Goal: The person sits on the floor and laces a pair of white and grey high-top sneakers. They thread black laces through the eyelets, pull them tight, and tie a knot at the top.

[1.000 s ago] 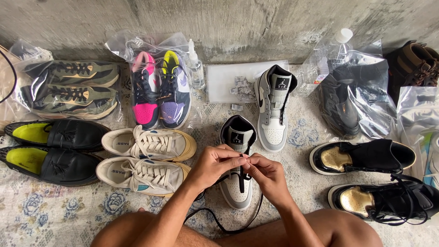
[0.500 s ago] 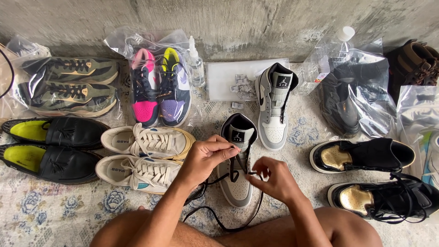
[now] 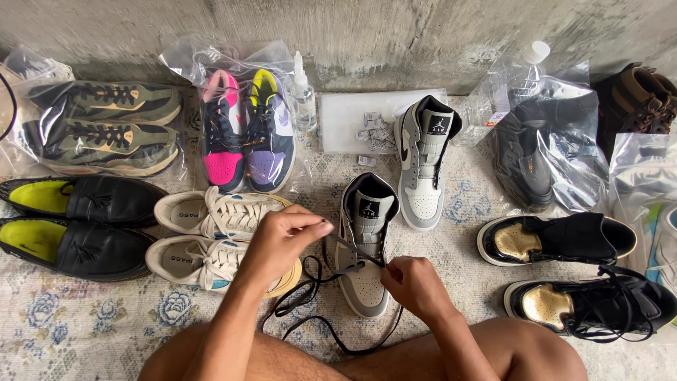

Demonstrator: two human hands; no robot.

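**Both hands on a black lace at a grey high-top**

The grey shoe (image 3: 365,250) stands on the patterned rug (image 3: 84,321), toe toward the person, in the middle of the scene between bare knees. A black lace (image 3: 310,300) runs from its eyelets and loops loosely on the rug to the left and near side of the shoe.

The left hand (image 3: 282,240) is closed, fingertips pinched together just left of the shoe's collar; what it pinches is too small to tell for sure, though the lace leads up toward it. The right hand (image 3: 416,286) is closed on the lace at the shoe's right side, near the lower eyelets.

Just beside, farther and to the right, stands the matching shoe (image 3: 424,166), already laced. To the left lie white sneakers (image 3: 211,236) and, beyond them, black loafers (image 3: 77,226). At the far left, olive shoes (image 3: 99,134) sit in a clear bag; next to them a pink and purple pair (image 3: 247,134), also bagged, with a small bottle (image 3: 303,99) beside. On the right are black shoes with gold insoles (image 3: 564,268) and a bagged black shoe (image 3: 529,155).
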